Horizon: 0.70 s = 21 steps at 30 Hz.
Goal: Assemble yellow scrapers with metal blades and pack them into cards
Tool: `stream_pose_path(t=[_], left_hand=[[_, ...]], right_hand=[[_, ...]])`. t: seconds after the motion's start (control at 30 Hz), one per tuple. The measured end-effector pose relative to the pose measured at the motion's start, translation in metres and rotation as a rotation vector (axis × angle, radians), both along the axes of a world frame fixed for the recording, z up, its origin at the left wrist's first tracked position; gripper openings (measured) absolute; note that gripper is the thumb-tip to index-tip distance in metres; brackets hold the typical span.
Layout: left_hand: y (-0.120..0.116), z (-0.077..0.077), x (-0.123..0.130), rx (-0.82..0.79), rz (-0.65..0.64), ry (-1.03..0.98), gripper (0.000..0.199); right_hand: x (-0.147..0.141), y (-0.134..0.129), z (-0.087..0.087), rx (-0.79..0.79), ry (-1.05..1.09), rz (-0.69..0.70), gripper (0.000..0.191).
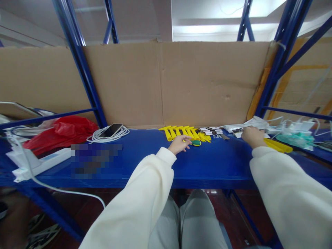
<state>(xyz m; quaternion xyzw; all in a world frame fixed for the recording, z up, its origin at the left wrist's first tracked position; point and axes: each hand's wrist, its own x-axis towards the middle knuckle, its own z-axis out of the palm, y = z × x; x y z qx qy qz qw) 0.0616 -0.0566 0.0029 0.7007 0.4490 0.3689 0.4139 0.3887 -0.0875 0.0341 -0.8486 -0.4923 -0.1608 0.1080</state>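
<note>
Across the blue shelf my left hand was at the green-handled tool, my right hand well apart rightward, neither grip readable, and one careless sweep risked scattering the yellow handles beyond!

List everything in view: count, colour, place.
Bench: one, blue, centre
Posts: several, blue, at back
Cardboard: several sheets, brown, at back
Bag: one, red, left
Power strip: one, white, front left
Cable coil: one, white, back left
Phone: one, dark, on cable coil
Yellow pieces: several, yellow, back centre
Sticks: several, white-black, beside yellow pieces
Handle: one, green-yellow, before yellow pieces
Packet: one, white, back right
Long piece: one, yellow, right
Cables: several, white, both sides
Plastic: some, teal, right
Shoes: some, dark, lower left
Sleeves: two, white, foreground
Trousers: one pair, grey, below
Left grip: one, bare, by handle
Right grip: one, bare, by packet
</note>
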Motion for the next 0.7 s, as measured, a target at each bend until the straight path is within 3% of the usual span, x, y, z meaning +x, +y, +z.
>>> stream_pose_path(t=[0.2, 0.33, 0.4, 0.53, 0.7], left_hand=[[0.008, 0.007, -0.012, 0.221, 0.311, 0.117, 0.027], [0.009, 0.008, -0.023, 0.257, 0.519, 0.353, 0.035], [0.009, 0.007, -0.026, 0.214, 0.57, 0.448, 0.042], [0.01, 0.001, -0.027, 0.13, 0.537, 0.597, 0.051], [0.012, -0.001, -0.03, 0.151, 0.58, 0.713, 0.051]], right_hand=[[-0.054, 0.029, 0.024, 0.428, 0.088, 0.222, 0.037], [-0.092, 0.044, 0.02, 0.623, 0.185, 0.413, 0.034], [-0.105, 0.049, 0.008, 0.626, 0.219, 0.505, 0.03], [-0.112, 0.059, -0.025, 0.462, 0.313, 0.754, 0.026], [-0.101, 0.064, -0.046, 0.393, 0.474, 0.738, 0.023]])
